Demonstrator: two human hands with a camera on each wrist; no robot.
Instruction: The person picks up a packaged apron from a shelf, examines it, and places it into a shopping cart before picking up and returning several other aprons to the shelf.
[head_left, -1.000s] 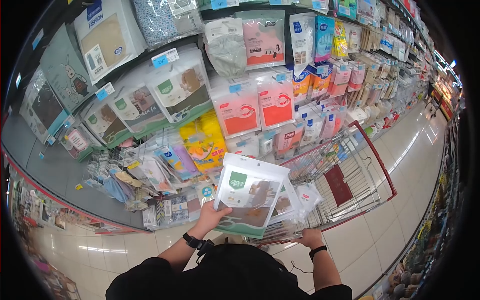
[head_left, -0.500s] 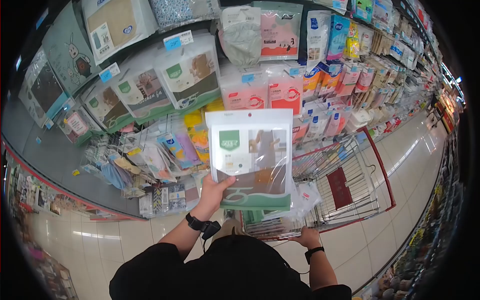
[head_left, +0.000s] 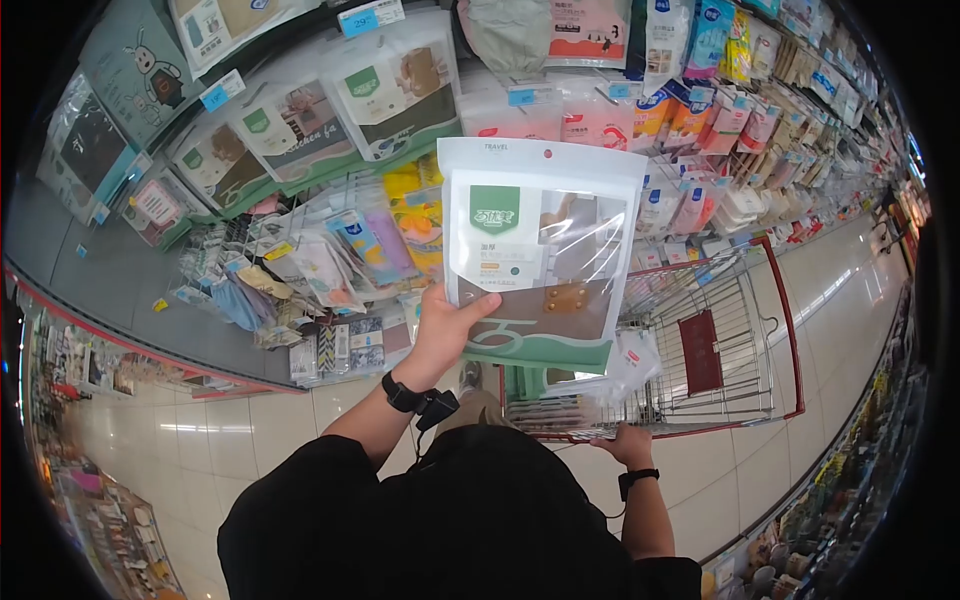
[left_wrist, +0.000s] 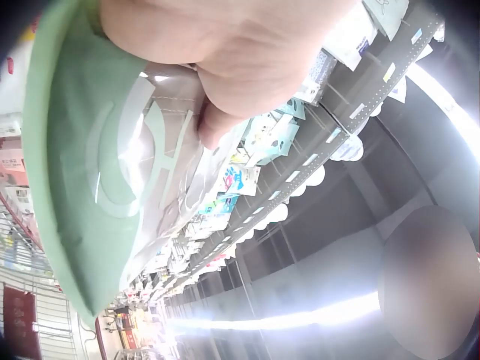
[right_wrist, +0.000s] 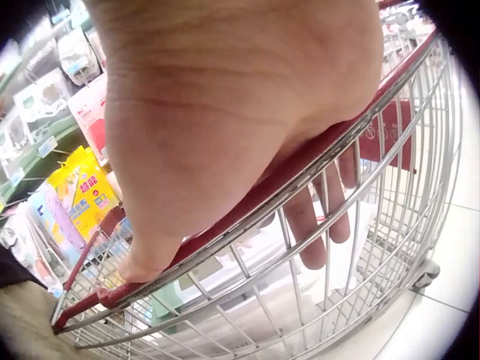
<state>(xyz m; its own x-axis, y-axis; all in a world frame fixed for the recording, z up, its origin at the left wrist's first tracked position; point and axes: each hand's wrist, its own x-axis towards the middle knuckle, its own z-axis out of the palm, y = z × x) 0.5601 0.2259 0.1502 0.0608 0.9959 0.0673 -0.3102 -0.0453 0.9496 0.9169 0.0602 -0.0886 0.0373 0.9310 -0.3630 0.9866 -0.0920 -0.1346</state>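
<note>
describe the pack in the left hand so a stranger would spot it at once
In the head view, find the shopping cart at right. Up and left of it, the left hand grips a white-topped pack with a green badge and green bottom band. Similar packs hang at upper left; this one alone is held in a hand.

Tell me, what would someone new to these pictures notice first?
The big white-and-green package would probably win, held up by the person's left hand near the middle of the head view. Next might come the shopping cart at lower right, with the right hand on its red handle and fingers showing beyond it. Bright yellow packs also stand out, just left of the package.
</note>
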